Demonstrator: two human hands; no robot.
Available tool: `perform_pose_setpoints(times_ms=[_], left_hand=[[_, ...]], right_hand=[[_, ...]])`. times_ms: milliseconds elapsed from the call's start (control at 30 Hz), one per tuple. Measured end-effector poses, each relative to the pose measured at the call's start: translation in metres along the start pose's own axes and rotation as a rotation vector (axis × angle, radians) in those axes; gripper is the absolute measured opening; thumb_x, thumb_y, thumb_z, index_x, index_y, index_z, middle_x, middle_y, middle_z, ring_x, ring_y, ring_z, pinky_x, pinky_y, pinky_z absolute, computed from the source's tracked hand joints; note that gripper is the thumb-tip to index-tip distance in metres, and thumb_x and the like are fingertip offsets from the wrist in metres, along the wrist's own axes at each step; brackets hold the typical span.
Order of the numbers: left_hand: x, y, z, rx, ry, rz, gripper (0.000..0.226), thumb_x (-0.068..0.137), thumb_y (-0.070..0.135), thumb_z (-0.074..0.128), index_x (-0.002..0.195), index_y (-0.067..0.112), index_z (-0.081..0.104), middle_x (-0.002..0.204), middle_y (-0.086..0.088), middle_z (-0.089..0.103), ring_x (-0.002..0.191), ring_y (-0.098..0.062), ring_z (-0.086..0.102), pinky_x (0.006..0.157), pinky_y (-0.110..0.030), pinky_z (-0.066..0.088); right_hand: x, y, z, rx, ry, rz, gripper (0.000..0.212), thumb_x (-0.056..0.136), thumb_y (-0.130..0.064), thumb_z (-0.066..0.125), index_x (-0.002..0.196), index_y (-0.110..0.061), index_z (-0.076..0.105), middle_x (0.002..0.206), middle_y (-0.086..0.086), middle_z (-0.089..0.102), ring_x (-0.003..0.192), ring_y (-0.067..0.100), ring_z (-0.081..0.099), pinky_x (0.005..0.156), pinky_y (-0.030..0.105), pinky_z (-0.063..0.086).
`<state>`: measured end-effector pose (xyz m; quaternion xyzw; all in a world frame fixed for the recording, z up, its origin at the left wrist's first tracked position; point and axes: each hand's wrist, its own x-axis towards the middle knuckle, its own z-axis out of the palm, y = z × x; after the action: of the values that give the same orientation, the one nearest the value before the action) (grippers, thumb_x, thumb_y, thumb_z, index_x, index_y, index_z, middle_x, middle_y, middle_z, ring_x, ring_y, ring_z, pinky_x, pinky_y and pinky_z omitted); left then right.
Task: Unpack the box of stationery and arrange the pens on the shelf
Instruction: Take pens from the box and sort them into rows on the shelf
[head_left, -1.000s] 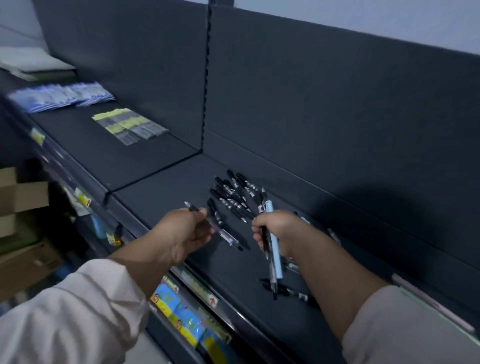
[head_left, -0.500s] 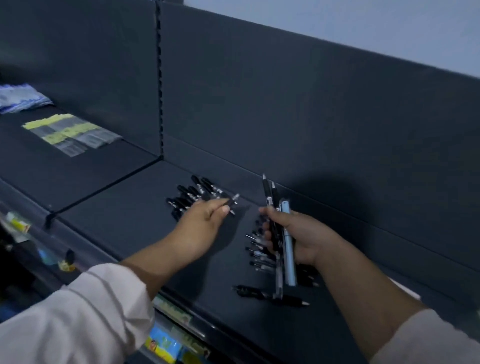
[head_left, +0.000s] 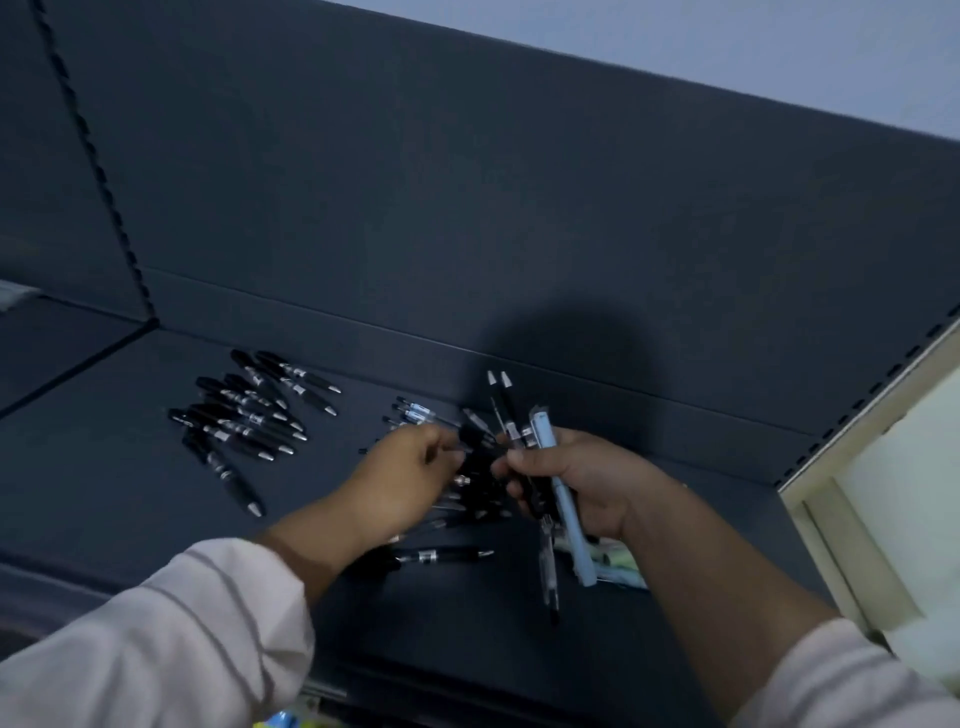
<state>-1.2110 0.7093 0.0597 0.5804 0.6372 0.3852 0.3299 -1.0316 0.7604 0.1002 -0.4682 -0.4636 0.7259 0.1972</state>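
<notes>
Head view: right hand (head_left: 589, 483) grasps a bunch of pens (head_left: 503, 410), a light-blue pen (head_left: 564, 500) among them. Just left of that bunch, left hand (head_left: 410, 478) pinches a black pen (head_left: 472, 435). Farther left, black pens in a row (head_left: 249, 415) lie on the dark shelf (head_left: 119, 519).

The shelf (head_left: 130, 519) runs left to right, and its back panel (head_left: 467, 208) stands behind it. A row of pens (head_left: 249, 410) lies side by side on the shelf's left part. A loose heap of pens (head_left: 470, 486) lies right of the row, apart from it. A single pen (head_left: 441, 556) lies before the heap, toward the front edge. The left grip (head_left: 400, 483) is over the heap's left side. The right grip (head_left: 587, 483) is over the heap's right side and holds a bundle of pens (head_left: 569, 519) above it. A slotted upright (head_left: 93, 156) stands at far left, and an end frame (head_left: 872, 415) at far right.
</notes>
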Motion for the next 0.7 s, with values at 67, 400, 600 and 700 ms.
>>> perform_pose_setpoints(times_ms=[67,400,600,700], left_hand=[[-0.001,0.018,-0.001,-0.409,-0.006,-0.162,0.017,0.094,0.027,0.055,0.082,0.017,0.061,0.074,-0.004,0.058,0.061,-0.015,0.048,0.059,-0.028,0.041],[-0.006,0.033,-0.008,-0.645,0.073,-0.403,0.016,0.085,0.022,0.067,0.078,0.008,0.063,0.052,-0.004,0.053,0.038,-0.01,0.043,0.036,-0.016,0.033],[-0.011,0.026,-0.031,-0.842,0.118,-0.479,0.029,0.087,0.01,0.063,0.113,-0.001,0.059,0.079,-0.009,0.065,0.058,-0.013,0.058,0.042,-0.016,0.045],[-0.015,0.021,-0.036,-0.906,0.17,-0.49,0.016,0.087,0.008,0.063,0.102,0.006,0.058,0.088,-0.009,0.064,0.066,-0.014,0.058,0.041,-0.016,0.045]], right_hand=[[0.0,0.002,0.002,-0.073,-0.022,-0.018,0.014,0.086,0.003,0.061,0.089,-0.011,0.06,0.077,0.007,0.069,0.059,0.016,0.061,0.058,0.028,0.049],[0.01,0.001,0.038,-0.302,-0.22,-0.143,0.018,0.08,0.004,0.068,0.091,-0.01,0.065,0.08,0.006,0.07,0.067,0.011,0.065,0.061,0.023,0.05],[0.013,-0.005,0.049,-0.172,-0.18,-0.037,0.009,0.094,-0.016,0.057,0.088,-0.016,0.064,0.078,0.005,0.072,0.068,0.016,0.068,0.064,0.03,0.05],[0.016,-0.005,0.057,-0.139,-0.145,-0.006,0.005,0.092,-0.014,0.059,0.088,-0.014,0.061,0.073,0.006,0.069,0.061,0.017,0.065,0.055,0.027,0.052]])
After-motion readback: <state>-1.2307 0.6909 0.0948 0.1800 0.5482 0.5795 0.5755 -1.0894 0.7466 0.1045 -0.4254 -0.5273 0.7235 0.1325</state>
